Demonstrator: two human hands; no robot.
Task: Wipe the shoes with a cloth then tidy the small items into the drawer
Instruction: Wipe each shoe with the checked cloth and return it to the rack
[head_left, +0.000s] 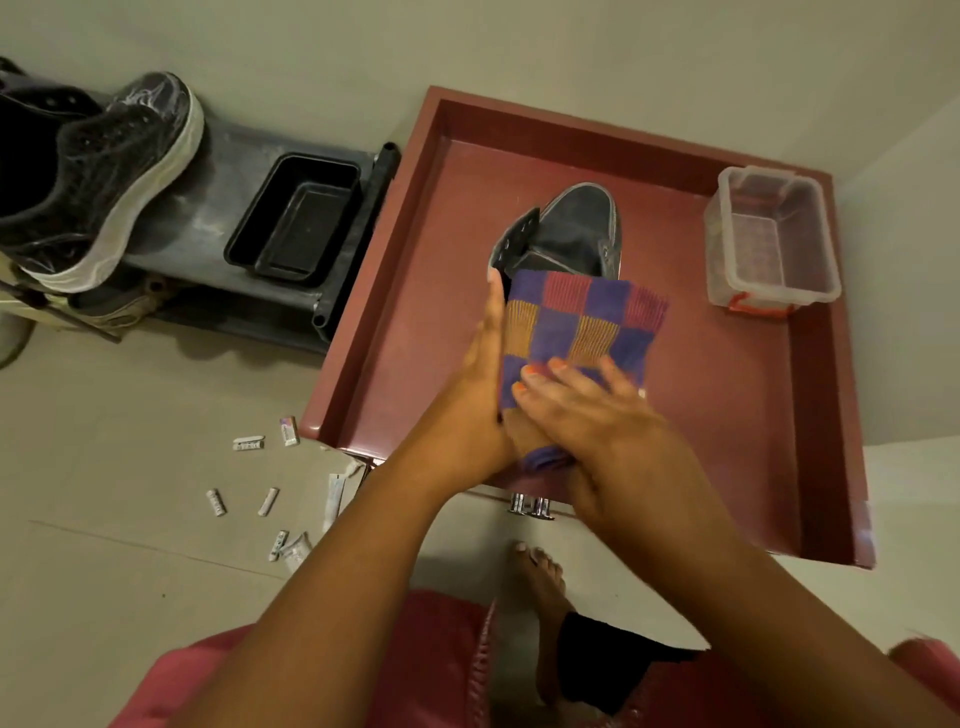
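Two hands work one checked cloth (582, 322) over one dark shoe (576, 228) in the drawer (810, 415): the left hand (478, 384) steadies the shoe flat-fingered, the right hand (587, 415) grips the cloth. Seven small packets (249, 443) litter the floor.

shoe (576, 228) in drawer (623, 135) | tub (771, 244) right of it (in drawer) | small items (270, 499) on floor (130, 441), left
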